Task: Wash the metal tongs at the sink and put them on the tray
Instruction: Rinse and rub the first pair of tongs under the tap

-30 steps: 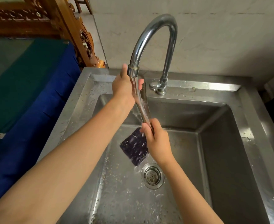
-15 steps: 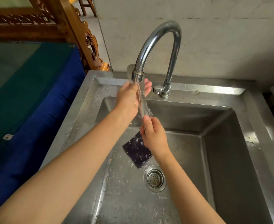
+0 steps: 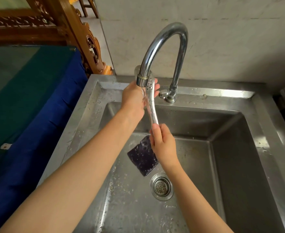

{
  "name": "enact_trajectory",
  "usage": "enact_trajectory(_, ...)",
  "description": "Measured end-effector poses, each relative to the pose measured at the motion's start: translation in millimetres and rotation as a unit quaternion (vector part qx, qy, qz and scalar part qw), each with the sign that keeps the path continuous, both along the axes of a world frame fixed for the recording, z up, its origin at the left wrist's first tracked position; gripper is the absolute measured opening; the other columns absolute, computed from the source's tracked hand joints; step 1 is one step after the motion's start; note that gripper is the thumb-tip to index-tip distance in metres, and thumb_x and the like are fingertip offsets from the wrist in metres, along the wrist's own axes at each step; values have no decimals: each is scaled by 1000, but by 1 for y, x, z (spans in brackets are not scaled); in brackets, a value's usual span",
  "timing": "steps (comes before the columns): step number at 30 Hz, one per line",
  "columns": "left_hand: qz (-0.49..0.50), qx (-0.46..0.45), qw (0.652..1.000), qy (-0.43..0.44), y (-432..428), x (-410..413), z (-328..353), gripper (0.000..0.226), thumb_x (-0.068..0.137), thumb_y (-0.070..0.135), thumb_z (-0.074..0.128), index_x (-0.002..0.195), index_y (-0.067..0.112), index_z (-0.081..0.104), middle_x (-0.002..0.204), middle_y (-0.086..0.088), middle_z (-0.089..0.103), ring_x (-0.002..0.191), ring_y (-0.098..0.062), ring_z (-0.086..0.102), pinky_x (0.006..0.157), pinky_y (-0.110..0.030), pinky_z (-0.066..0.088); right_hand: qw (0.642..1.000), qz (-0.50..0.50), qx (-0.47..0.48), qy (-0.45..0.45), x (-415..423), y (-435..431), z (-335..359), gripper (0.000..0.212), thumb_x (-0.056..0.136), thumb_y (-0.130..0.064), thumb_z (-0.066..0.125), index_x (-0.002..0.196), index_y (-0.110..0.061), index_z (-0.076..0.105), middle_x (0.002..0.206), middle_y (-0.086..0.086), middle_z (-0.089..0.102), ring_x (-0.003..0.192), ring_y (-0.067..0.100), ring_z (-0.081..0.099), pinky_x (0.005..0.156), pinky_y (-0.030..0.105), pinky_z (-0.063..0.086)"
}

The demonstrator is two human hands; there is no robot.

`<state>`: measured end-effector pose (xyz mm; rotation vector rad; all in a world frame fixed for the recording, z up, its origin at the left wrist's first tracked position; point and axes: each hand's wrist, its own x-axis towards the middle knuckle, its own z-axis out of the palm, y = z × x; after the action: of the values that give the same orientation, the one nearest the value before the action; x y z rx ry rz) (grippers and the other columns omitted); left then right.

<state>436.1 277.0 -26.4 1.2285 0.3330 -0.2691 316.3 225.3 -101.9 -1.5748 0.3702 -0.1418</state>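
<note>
The metal tongs [image 3: 152, 105] hang almost upright under the running tap [image 3: 163, 47], their perforated tip up near the spout. My right hand [image 3: 163, 145] grips their lower end over the steel sink [image 3: 222, 94]. My left hand [image 3: 135, 98] is wrapped around the upper part of the tongs, in the stream of water. Behind my right hand a dark scrubbing sponge [image 3: 142, 157] shows; I cannot tell whether that hand holds it or it lies in the basin. No tray is in view.
The drain strainer [image 3: 161, 186] sits in the wet basin floor below my right wrist. A blue and green covered surface [image 3: 29, 98] lies to the left of the sink. Carved wooden furniture [image 3: 81, 36] stands behind it. A marble wall backs the tap.
The tongs stay under the water. My left hand has slid along their upper part, and both hands now sit a little lower in the view as my head has shifted.
</note>
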Motion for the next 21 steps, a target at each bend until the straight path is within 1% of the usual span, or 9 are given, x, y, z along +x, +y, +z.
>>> enact_trajectory(2,42,154,985,-60,7,3,-9,13,91,18,55,86,9,62,82,-5,65,77,-20,59,72,-29,48,998,-9,-59,-5,-1,-2,-1,28,97,-30,44,73,-14,44,57,-6,45,49,6,37,48,21,35)
enact_trajectory(3,51,179,978,-98,10,3,-11,12,89,16,57,98,8,62,95,-6,66,86,-19,61,74,-28,49,997,-13,-79,-5,-1,-3,-1,26,96,-30,45,74,-16,46,57,-6,46,50,7,37,49,22,35)
enact_trajectory(6,29,184,972,-141,15,2,-26,43,83,22,66,124,18,53,122,-7,58,104,-16,60,71,-18,46,994,-12,-109,-11,-5,-4,-2,22,96,-29,46,79,-15,46,59,-4,48,51,8,39,50,25,35)
enact_trajectory(8,-2,140,985,-103,14,-3,-32,59,80,29,70,133,18,45,125,-6,56,109,-18,58,80,-22,45,994,-14,-106,-15,-9,-3,-4,22,96,-28,46,77,-17,45,58,-6,49,48,7,39,48,23,35)
enact_trajectory(10,-38,-2,999,-33,14,-5,-35,50,87,25,63,129,6,45,108,-6,64,96,-20,63,85,-33,50,996,0,-87,-16,-12,-2,-5,25,97,-26,45,73,-17,43,56,-6,49,44,7,39,46,21,35)
enact_trajectory(13,-85,-153,985,-6,12,-13,-28,19,97,17,46,106,3,54,85,-9,70,69,-18,68,65,-30,58,998,45,-34,-5,-15,-3,-6,27,98,-24,43,74,-10,40,59,2,49,45,12,39,45,22,32)
enact_trajectory(17,-98,-128,987,4,4,-17,-27,25,96,33,46,90,10,53,56,0,60,36,-7,43,36,-17,34,997,64,-42,17,-16,5,-13,32,99,-30,36,77,-8,41,55,5,43,43,15,38,43,24,32)
enact_trajectory(19,-72,-48,996,28,-1,-20,-25,43,93,48,43,82,8,55,46,1,51,30,-7,34,32,-17,25,995,50,-78,33,-18,9,-21,36,98,-38,34,71,-16,44,55,-4,44,46,10,40,50,27,36)
enact_trajectory(21,-68,11,997,39,-3,-24,-24,57,92,58,36,76,7,57,43,-1,51,29,-11,37,32,-19,28,995,30,-89,43,-22,12,-27,40,97,-41,35,66,-19,44,54,-7,44,50,10,41,54,28,36)
